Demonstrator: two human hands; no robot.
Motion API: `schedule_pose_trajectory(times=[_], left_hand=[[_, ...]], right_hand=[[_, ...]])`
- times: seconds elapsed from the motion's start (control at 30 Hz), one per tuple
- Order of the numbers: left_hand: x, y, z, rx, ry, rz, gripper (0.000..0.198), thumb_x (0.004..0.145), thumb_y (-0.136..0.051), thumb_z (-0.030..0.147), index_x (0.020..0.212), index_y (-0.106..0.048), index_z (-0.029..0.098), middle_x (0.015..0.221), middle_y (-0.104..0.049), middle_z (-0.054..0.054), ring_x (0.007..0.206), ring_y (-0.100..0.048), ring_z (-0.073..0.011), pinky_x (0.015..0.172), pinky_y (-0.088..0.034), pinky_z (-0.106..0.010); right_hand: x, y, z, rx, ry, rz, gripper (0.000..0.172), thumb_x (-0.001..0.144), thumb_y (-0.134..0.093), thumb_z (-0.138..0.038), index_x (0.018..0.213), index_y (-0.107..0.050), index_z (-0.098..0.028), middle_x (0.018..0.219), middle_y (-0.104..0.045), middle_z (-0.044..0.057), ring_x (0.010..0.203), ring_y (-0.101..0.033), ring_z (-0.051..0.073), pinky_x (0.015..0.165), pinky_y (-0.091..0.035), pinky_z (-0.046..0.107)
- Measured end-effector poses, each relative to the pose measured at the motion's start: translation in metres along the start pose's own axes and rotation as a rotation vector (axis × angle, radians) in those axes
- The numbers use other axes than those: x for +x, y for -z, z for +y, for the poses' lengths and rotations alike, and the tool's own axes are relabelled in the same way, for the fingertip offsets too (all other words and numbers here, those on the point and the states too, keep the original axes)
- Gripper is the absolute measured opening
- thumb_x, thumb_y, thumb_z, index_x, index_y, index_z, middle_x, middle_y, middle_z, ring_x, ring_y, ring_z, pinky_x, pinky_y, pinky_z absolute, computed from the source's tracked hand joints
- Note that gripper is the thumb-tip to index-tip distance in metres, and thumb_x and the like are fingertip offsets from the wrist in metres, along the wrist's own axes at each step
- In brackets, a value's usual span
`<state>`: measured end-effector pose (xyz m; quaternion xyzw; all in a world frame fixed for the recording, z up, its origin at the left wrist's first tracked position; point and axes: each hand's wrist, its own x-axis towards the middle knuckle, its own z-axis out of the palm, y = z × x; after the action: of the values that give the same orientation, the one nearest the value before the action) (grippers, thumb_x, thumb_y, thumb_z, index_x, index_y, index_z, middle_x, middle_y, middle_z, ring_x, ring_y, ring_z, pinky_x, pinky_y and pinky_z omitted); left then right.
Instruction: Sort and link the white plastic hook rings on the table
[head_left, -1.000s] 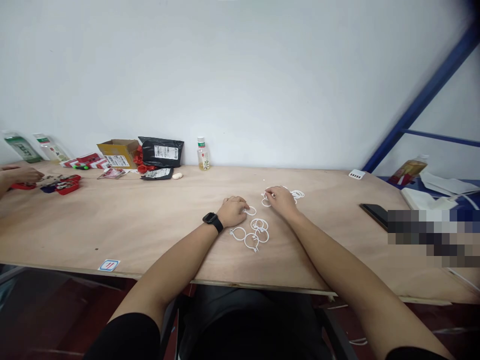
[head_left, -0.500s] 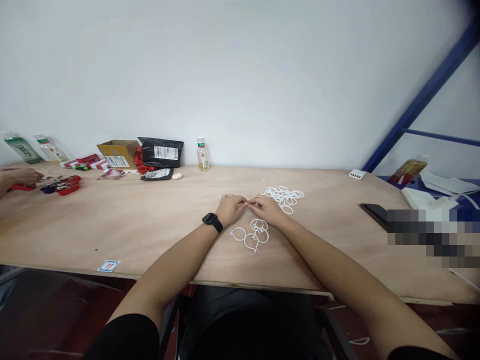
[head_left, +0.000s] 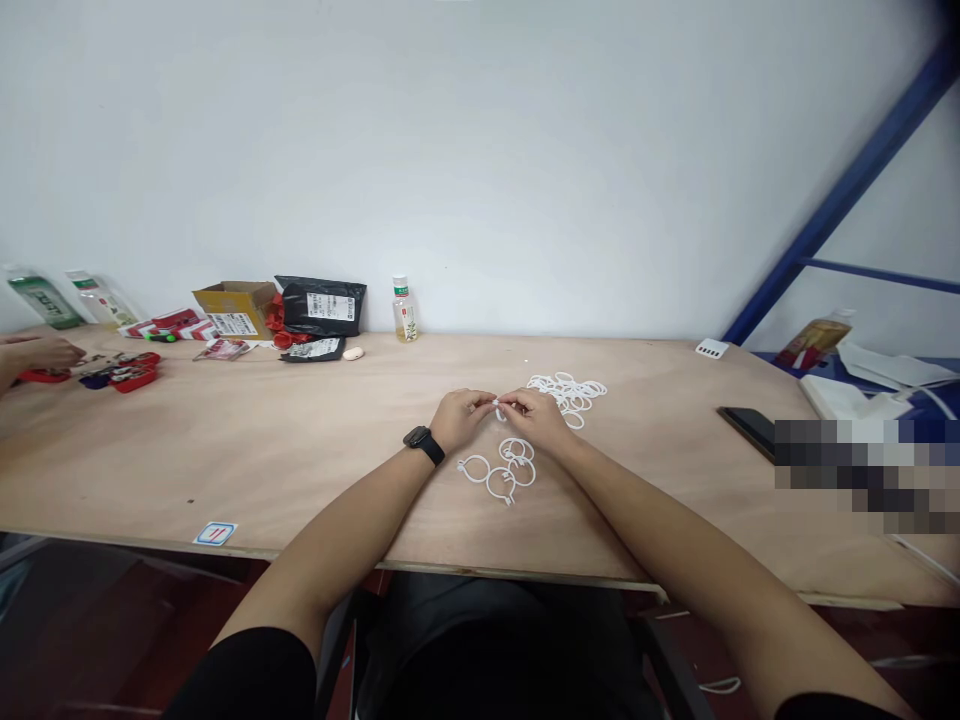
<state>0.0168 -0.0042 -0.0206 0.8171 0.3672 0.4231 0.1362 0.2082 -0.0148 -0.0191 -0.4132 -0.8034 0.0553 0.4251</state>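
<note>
My left hand (head_left: 462,418), with a black watch (head_left: 423,444) on its wrist, and my right hand (head_left: 534,416) meet fingertip to fingertip above the wooden table (head_left: 300,450). Both pinch a small white plastic ring (head_left: 498,406) between them. Just below the hands lies a short chain of linked white rings (head_left: 504,470). A loose pile of white rings (head_left: 571,392) lies on the table behind my right hand.
A small bottle (head_left: 405,310), a black parcel bag (head_left: 321,305), a cardboard box (head_left: 234,308) and red parts stand at the back left. Another person's hand (head_left: 37,352) works at the far left. A dark phone (head_left: 750,428) lies at the right.
My right hand left the pile of rings and came left to meet my left hand. Both hands now hold a ring between them, slightly raised.
</note>
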Motion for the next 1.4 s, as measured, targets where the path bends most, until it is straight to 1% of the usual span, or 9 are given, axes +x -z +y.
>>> schedule_pose_trajectory(times=[0.2,0.43,0.67,0.8,0.9,1.03,1.13,1.23,1.4], left_hand=[[0.000,0.002,0.002,0.077,-0.014,-0.032,0.019,0.089,-0.061,0.036,0.089,-0.074,0.022,0.086,-0.075,-0.003,0.078,-0.068,-0.0166,0.077,-0.048,-0.029],[0.000,0.005,0.004,0.233,-0.054,-0.044,0.022,0.091,-0.057,0.036,0.084,-0.072,0.021,0.080,-0.074,-0.003,0.077,-0.066,-0.0172,0.086,-0.041,-0.035],[0.001,0.002,0.009,0.211,0.000,-0.050,0.027,0.093,-0.053,0.039,0.087,-0.072,0.021,0.081,-0.074,-0.003,0.076,-0.066,-0.0165,0.082,-0.044,-0.032],[0.001,-0.001,0.009,0.175,0.002,-0.115,0.027,0.092,-0.052,0.038,0.103,-0.070,0.021,0.093,-0.074,-0.004,0.083,-0.067,-0.0173,0.083,-0.047,-0.031],[-0.001,-0.002,0.009,0.140,-0.033,-0.173,0.033,0.087,-0.058,0.040,0.111,-0.067,0.019,0.104,-0.072,-0.007,0.094,-0.065,-0.0195,0.089,-0.048,-0.033],[-0.004,-0.004,0.010,0.142,-0.145,-0.338,0.022,0.082,-0.063,0.037,0.098,-0.071,0.023,0.106,-0.070,-0.005,0.102,-0.062,-0.0207,0.096,-0.044,-0.036],[-0.006,-0.006,0.012,0.181,-0.110,-0.406,0.011,0.080,-0.064,0.031,0.084,-0.072,0.025,0.102,-0.071,-0.002,0.100,-0.062,-0.0210,0.095,-0.042,-0.037],[-0.005,-0.005,0.013,0.221,-0.031,-0.363,0.010,0.078,-0.062,0.023,0.076,-0.071,0.023,0.096,-0.072,-0.003,0.096,-0.063,-0.0213,0.093,-0.040,-0.037],[-0.001,0.000,0.010,0.279,0.178,-0.205,0.013,0.080,-0.056,0.023,0.075,-0.068,0.021,0.083,-0.073,-0.002,0.086,-0.065,-0.0216,0.091,-0.039,-0.039]], right_hand=[[-0.001,0.001,0.000,-0.012,0.018,-0.022,0.015,0.087,-0.058,-0.025,0.088,-0.072,-0.021,0.077,-0.071,0.003,0.068,-0.061,0.015,0.066,-0.044,0.027],[-0.001,0.002,-0.010,-0.006,-0.034,-0.023,0.014,0.085,-0.057,-0.022,0.086,-0.072,-0.021,0.076,-0.072,0.003,0.068,-0.063,0.015,0.065,-0.045,0.025],[0.001,0.001,-0.009,0.039,-0.114,0.016,0.016,0.085,-0.058,-0.027,0.088,-0.073,-0.021,0.076,-0.073,0.002,0.065,-0.063,0.015,0.062,-0.046,0.025],[0.003,0.002,-0.001,-0.002,-0.165,-0.003,0.017,0.084,-0.058,-0.026,0.089,-0.073,-0.021,0.075,-0.073,0.001,0.064,-0.063,0.015,0.063,-0.047,0.026],[0.005,0.007,0.010,-0.145,-0.141,-0.006,0.018,0.085,-0.056,-0.024,0.091,-0.072,-0.022,0.086,-0.075,0.003,0.075,-0.066,0.018,0.071,-0.048,0.029],[0.007,0.019,0.030,-0.387,-0.156,-0.002,0.018,0.085,-0.054,-0.019,0.088,-0.071,-0.021,0.091,-0.074,0.006,0.083,-0.065,0.021,0.072,-0.046,0.031],[0.007,0.025,0.041,-0.440,-0.177,-0.004,0.014,0.082,-0.057,-0.018,0.083,-0.071,-0.021,0.086,-0.072,0.007,0.080,-0.064,0.022,0.068,-0.045,0.031],[0.007,0.025,0.040,-0.340,-0.129,-0.010,0.013,0.081,-0.058,-0.020,0.087,-0.070,-0.020,0.087,-0.071,0.007,0.080,-0.063,0.020,0.070,-0.045,0.030],[0.003,0.016,0.013,-0.112,0.051,-0.120,0.020,0.084,-0.053,-0.017,0.095,-0.070,-0.020,0.088,-0.070,0.005,0.075,-0.062,0.017,0.071,-0.046,0.029]])
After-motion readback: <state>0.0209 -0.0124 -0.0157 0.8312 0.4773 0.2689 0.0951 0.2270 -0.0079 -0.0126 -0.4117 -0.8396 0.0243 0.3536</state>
